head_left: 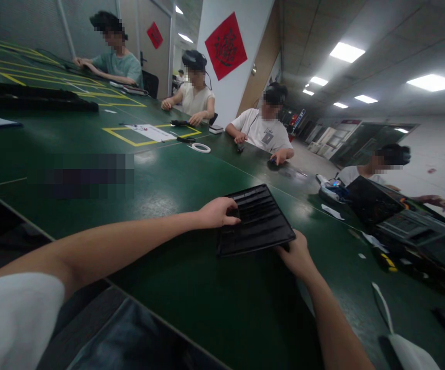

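Note:
A flat black tray (266, 226) with raised ridges across it is held tilted just above the green table. At its near right corner my right hand (298, 254) grips the edge, thumb and fingers closed on it. Over the tray's left side, my left hand (219, 211) is curled with thumb and fingers drawn together. Whether something small sits between those fingertips is too dark to make out. The ridges run in dark parallel rows, and the slots under my left fingers are partly hidden.
To the right lies an opened computer case (419, 231), with a yellow-and-black tool (388, 262) beside it. A white tape ring (200, 148) and black scissors (185, 140) rest farther off. Several people sit around the green table (168, 180). A white object with a cord (411, 352) lies at lower right.

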Tool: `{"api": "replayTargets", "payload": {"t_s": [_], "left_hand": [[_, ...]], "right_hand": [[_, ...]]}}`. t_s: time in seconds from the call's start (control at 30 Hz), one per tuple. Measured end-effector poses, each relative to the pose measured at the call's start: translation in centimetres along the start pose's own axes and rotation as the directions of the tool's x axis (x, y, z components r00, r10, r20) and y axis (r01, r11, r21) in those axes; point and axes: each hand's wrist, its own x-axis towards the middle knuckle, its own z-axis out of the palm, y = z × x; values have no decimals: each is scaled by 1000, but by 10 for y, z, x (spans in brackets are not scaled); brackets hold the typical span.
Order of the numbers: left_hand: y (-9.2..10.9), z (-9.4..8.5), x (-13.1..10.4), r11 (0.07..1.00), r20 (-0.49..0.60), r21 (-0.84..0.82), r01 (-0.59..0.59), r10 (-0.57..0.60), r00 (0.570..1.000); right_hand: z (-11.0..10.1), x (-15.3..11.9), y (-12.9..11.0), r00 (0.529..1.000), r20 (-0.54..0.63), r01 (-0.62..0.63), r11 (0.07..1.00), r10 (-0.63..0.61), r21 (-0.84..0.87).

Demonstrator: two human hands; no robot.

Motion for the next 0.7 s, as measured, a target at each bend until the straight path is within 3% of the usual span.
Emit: {"api": "replayTargets", "payload": {"t_s": [0.1, 0.17, 0.3, 0.37, 0.47, 0.6, 0.7], "left_hand": [[-1, 0, 2, 966, -32, -258, 37, -46, 998], [4, 2, 1, 878, -10, -473, 71, -86, 996], [20, 5, -7, 662, 51, -740, 119, -121, 991], [27, 5, -11, 583, 93, -799, 145, -117, 989], [34, 5, -15, 510, 153, -842, 177, -90, 984], [36, 9, -16, 498, 187, -849, 176, -28, 982], [32, 13, -15, 554, 184, -818, 152, 3, 983]], "right_hand": [[0, 2, -2, 999, 7, -30, 994, 31, -103], [2, 1, -11, 997, 42, -57, 995, 60, -79], [1, -2, -43, 992, 78, -114, 961, 98, 252], [-2, -4, -60, 990, 86, -139, 890, 113, 434], [-4, -7, -76, 992, 51, -126, 832, 118, 541], [-4, -9, -81, 989, 19, -141, 868, 150, 476], [-2, -9, -80, 990, -6, -126, 901, 141, 414]]}}
